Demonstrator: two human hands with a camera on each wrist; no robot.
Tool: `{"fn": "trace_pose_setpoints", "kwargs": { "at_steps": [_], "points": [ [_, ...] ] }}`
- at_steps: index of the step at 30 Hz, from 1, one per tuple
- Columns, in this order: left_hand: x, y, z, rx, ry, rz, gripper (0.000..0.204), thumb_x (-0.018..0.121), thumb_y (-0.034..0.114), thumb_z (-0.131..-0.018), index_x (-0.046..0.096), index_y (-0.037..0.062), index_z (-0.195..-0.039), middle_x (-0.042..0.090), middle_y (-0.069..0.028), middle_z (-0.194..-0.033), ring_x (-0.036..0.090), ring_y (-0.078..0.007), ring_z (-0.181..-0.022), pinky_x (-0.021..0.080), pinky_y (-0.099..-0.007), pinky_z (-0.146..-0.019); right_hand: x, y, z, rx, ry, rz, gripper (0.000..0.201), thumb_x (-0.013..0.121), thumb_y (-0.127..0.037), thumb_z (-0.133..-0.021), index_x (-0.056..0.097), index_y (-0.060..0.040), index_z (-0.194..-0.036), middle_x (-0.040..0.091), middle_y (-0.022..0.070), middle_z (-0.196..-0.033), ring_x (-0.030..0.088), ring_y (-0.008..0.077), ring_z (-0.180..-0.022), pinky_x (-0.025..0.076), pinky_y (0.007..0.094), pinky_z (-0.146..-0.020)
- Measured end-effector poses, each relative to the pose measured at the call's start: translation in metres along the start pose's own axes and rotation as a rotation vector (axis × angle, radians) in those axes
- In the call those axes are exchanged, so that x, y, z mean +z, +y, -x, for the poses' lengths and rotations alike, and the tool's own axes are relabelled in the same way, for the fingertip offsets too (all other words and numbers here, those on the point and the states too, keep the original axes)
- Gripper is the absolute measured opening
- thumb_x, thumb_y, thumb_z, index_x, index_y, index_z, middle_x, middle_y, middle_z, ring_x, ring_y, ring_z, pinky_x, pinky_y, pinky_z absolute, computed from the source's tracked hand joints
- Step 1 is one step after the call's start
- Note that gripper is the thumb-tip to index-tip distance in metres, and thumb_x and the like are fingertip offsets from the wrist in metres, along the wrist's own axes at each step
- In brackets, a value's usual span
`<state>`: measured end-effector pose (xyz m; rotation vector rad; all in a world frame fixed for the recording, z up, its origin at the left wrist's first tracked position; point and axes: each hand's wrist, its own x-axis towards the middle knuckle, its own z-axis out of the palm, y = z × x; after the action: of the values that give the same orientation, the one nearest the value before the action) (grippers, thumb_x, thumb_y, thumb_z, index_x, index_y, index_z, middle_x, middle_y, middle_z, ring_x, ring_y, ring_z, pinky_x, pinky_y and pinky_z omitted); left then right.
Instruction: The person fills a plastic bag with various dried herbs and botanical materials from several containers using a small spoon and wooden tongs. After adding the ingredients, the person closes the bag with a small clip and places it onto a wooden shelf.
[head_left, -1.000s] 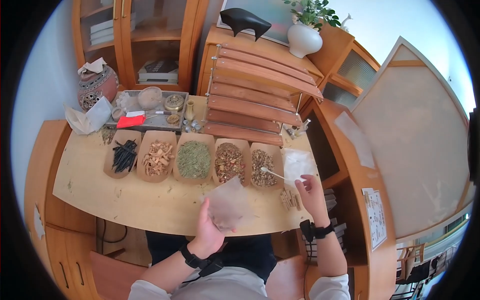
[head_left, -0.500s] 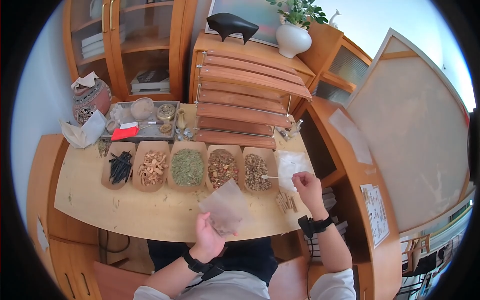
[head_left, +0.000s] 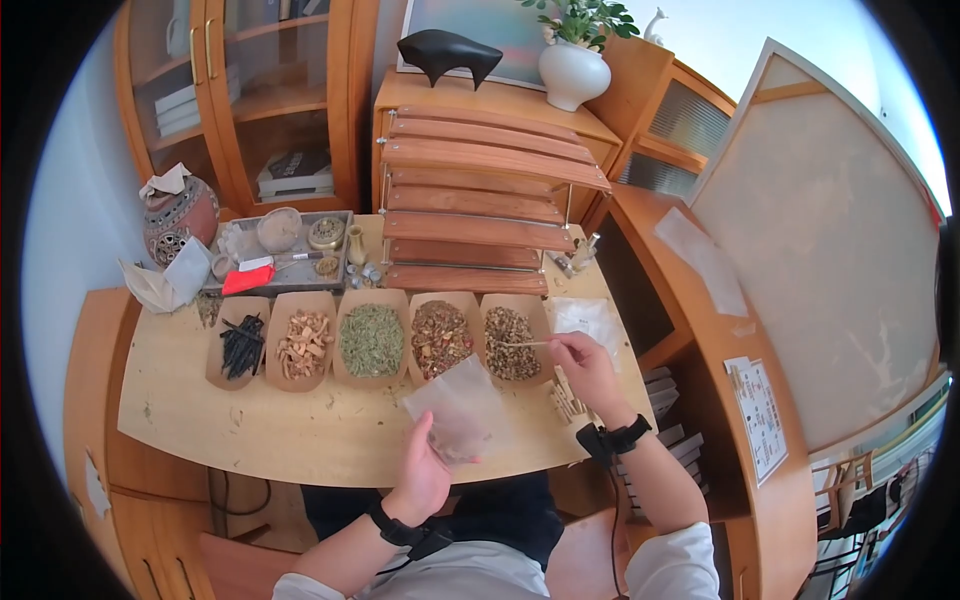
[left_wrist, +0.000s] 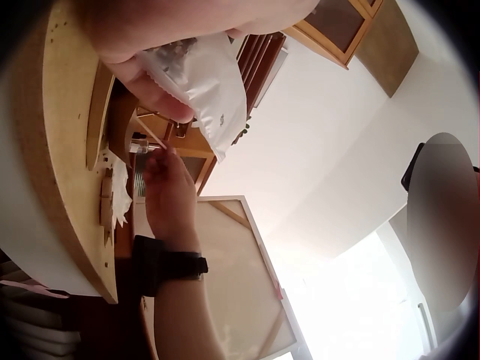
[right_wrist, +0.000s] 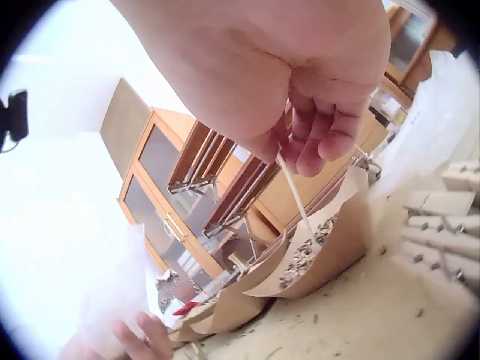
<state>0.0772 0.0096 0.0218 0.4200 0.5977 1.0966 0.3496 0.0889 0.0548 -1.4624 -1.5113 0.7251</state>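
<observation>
In the head view the left hand holds a translucent pouch over the table's front edge; dark bits show inside the pouch in the left wrist view. The right hand pinches a thin pale spoon handle, whose far end lies in the rightmost paper tray of brown and pale pieces. In the right wrist view the handle slants down from the fingertips into that tray, its bowl out of sight.
Other paper trays hold reddish mixed pieces, green herb, tan chips and black sticks. Wooden clothespins and white bags lie at the right. Behind stand a slatted wooden rack and a grey tray.
The right hand has moved from beside the spoon onto its handle and now pinches it. The left hand still holds the pouch, at a slightly different tilt. The head view has shifted.
</observation>
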Motion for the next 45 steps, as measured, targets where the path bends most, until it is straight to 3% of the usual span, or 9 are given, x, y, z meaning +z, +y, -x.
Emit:
{"fn": "trace_pose_setpoints", "kwargs": {
  "at_steps": [2,9,15,21,22,26,29,37,45],
  "points": [
    [0.003,0.004,-0.002,-0.009,0.035,0.038,0.044,0.044,0.045,-0.104,0.052,0.0133,-0.134,0.066,-0.0043,-0.125,0.065,-0.0197,-0.113,0.057,-0.0401,-0.08,-0.005,0.01,-0.002,-0.078,0.099,0.104,0.02,0.065,-0.015,-0.098,0.07,0.0038,-0.105,0.069,0.0092,-0.084,0.064,0.0134,-0.076,0.05,0.0261,-0.071],
    [0.011,0.031,-0.014,-0.022,0.09,-0.026,0.041,0.05,0.042,-0.102,0.051,0.0148,-0.133,0.065,-0.0032,-0.124,0.067,-0.0173,-0.108,0.057,-0.0376,-0.073,-0.035,0.01,0.002,0.127,0.187,0.147,0.023,0.064,-0.02,-0.098,0.069,0.0031,-0.098,0.069,0.0095,-0.076,0.065,0.0164,-0.067,0.052,0.0301,-0.065],
    [0.043,0.063,-0.047,-0.014,0.142,-0.214,0.039,0.052,0.044,-0.101,0.054,0.0163,-0.128,0.067,-0.0014,-0.115,0.066,-0.0174,-0.101,0.055,-0.0366,-0.071,-0.036,0.024,0.002,-0.088,0.273,0.36,0.023,0.062,-0.018,-0.098,0.069,0.003,-0.098,0.068,0.0094,-0.075,0.064,0.0146,-0.064,0.05,0.0304,-0.061],
    [0.017,0.058,-0.096,-0.135,0.036,-0.146,0.035,0.054,0.043,-0.1,0.046,0.0214,-0.127,0.06,-0.0019,-0.123,0.064,-0.0219,-0.105,0.055,-0.0404,-0.07,-0.02,0.031,-0.002,0.346,0.112,0.013,0.024,0.06,-0.018,-0.096,0.07,0.0039,-0.097,0.068,0.0084,-0.076,0.062,0.0136,-0.06,0.05,0.0298,-0.057],
    [0.017,0.059,-0.099,-0.138,0.02,-0.141,0.035,0.054,0.043,-0.1,0.046,0.0216,-0.127,0.06,-0.0016,-0.124,0.064,-0.022,-0.106,0.055,-0.0406,-0.071,-0.019,0.029,-0.003,0.4,0.076,-0.023,0.022,0.06,-0.018,-0.097,0.069,0.0018,-0.098,0.064,0.0039,-0.077,0.059,0.0105,-0.057,0.046,0.0253,-0.05],
    [0.025,0.062,-0.1,-0.142,0.001,-0.151,0.039,0.051,0.044,-0.101,0.05,0.0186,-0.131,0.063,-0.0013,-0.125,0.064,-0.0209,-0.108,0.054,-0.038,-0.074,-0.017,0.026,-0.009,0.571,-0.002,-0.243,0.022,0.059,-0.018,-0.098,0.068,0.0025,-0.097,0.061,0.0029,-0.078,0.057,0.011,-0.058,0.047,0.0259,-0.051],
    [0.021,0.061,-0.102,-0.155,-0.027,-0.149,0.043,0.048,0.044,-0.103,0.05,0.0166,-0.136,0.063,-0.0018,-0.127,0.064,-0.0207,-0.11,0.055,-0.0372,-0.077,-0.015,0.023,-0.012,0.615,0.029,-0.325,0.02,0.06,-0.015,-0.096,0.066,0.0024,-0.088,0.061,0.0039,-0.073,0.057,0.0124,-0.056,0.046,0.0272,-0.051],
    [0.025,0.072,-0.094,-0.202,-0.114,-0.078,0.047,0.04,0.042,-0.105,0.043,0.0141,-0.143,0.06,-0.0055,-0.133,0.063,-0.0232,-0.115,0.056,-0.04,-0.081,-0.036,0.011,-0.017,0.647,0.052,-0.461,0.017,0.06,-0.014,-0.097,0.063,0.0008,-0.09,0.059,0.0036,-0.077,0.056,0.0129,-0.062,0.046,0.0265,-0.054],
    [0.021,0.071,-0.091,-0.215,-0.207,-0.045,0.051,0.042,0.042,-0.104,0.042,0.0102,-0.144,0.059,-0.0073,-0.135,0.062,-0.0246,-0.119,0.056,-0.0449,-0.087,-0.06,-0.059,-0.028,0.501,0.03,-0.461,0.017,0.06,-0.014,-0.097,0.064,0.001,-0.089,0.058,0.003,-0.08,0.055,0.0123,-0.062,0.045,0.0269,-0.055]
  ]
}}
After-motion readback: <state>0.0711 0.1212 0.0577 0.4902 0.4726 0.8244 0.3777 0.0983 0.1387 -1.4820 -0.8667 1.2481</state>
